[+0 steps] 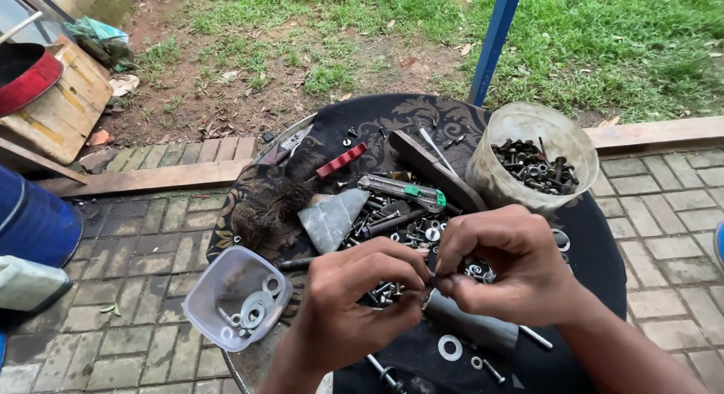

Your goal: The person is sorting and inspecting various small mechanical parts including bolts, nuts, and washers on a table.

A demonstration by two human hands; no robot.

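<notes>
Over the middle of a round table (pixel 603 243) draped in a dark patterned cloth (pixel 392 115), the left hand (pixel 354 303) and the right hand (pixel 513 269) are brought together, fingertips meeting above a heap of bolts, nuts and washers (pixel 392 224). A small metal piece (pixel 431 287) is pinched between the two hands — what kind of fastener it is cannot be told, since the fingers cover most of it. Both hands are curled tight around that piece, neither one released. Just left of the left hand, a clear plastic tub (pixel 237 296) holding a few washers is seen at the table's edge. Behind the right hand, a cloudy plastic bucket (pixel 528 134) part-filled with dark bolts is set. A utility knife (pixel 403 190) with a green slider lies beyond the heap, and a red-handled tool (pixel 341 160) farther back. A loose washer (pixel 450 347) is noted on the cloth near the wrists — brick paving (pixel 136 288) below.
</notes>
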